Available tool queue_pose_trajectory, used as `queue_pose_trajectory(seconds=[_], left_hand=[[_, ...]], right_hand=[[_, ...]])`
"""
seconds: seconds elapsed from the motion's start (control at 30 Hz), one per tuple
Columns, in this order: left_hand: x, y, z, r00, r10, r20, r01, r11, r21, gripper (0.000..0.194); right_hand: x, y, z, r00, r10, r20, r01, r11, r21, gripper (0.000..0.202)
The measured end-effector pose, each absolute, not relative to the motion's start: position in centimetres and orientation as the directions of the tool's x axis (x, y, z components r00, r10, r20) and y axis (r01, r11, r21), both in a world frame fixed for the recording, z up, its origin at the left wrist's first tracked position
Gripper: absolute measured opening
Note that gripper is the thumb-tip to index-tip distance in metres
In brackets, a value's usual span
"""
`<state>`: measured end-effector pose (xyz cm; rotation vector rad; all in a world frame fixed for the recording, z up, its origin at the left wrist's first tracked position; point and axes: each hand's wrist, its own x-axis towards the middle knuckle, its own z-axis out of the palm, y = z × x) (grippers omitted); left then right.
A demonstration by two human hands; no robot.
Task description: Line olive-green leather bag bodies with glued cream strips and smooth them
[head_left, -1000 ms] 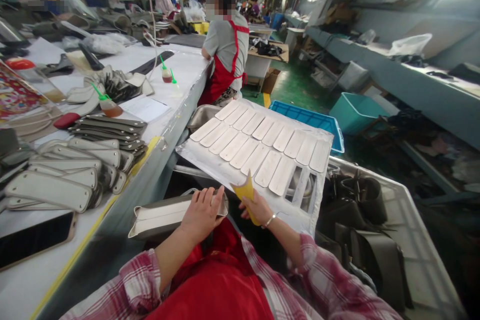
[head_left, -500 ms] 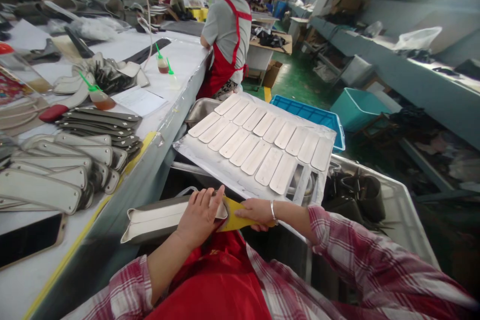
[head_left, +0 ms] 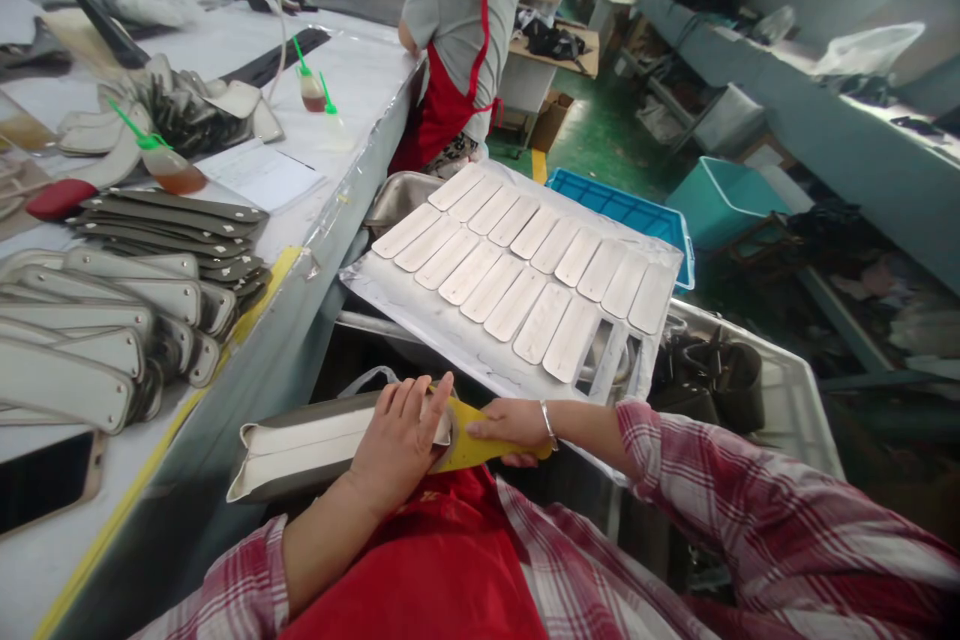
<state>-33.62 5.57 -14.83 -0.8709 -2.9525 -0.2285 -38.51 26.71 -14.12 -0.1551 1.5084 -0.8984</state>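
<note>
The phone (head_left: 46,482) is cut off at left, the person (head_left: 466,35) above; the yellow tool (head_left: 471,438) is partly hidden.

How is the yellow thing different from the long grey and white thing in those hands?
The yellow tool is yellow, but the long piece is dark grey with white along its top. The long piece looks boxy and thick; the yellow tool looks thin. The right hand holds the yellow tool, while the left hand grips one end of the long piece. Both are partly covered by hands.
</note>
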Motion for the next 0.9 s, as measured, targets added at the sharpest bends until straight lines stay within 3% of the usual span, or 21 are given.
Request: queue_pose_trajectory(seconds=[0.33,0.5,0.57,0.77,0.9], left_hand=[[-33.8,4.8,-15.3,-0.808,0.579,0.113,0.59,0.796,0.137,0.076],[-34.0,4.3,-14.9,-0.779,0.621,0.088,0.622,0.748,0.231,0.114],[-33.9,4.3,-14.8,-0.78,0.619,0.097,0.621,0.743,0.25,0.12],[-33.8,4.4,-15.3,-0.79,0.599,0.134,0.611,0.749,0.255,0.11],[-33.8,3.9,-15.4,-0.778,0.61,0.151,0.62,0.707,0.341,0.102]], right_hand=[[-37.3,26.7,-15.4,-0.215,-0.596,-0.774,0.478,0.627,-0.615,0.048],[-37.1,26.7,-15.7,-0.228,-0.62,-0.751,0.493,0.591,-0.638,0.048],[-37.0,26.7,-15.9,-0.221,-0.624,-0.749,0.507,0.583,-0.635,0.05],[-36.9,26.4,-15.4,-0.233,-0.614,-0.754,0.529,0.571,-0.628,0.051],[-36.0,26.4,-15.0,-0.294,-0.583,-0.758,0.523,0.566,-0.638,0.052]])
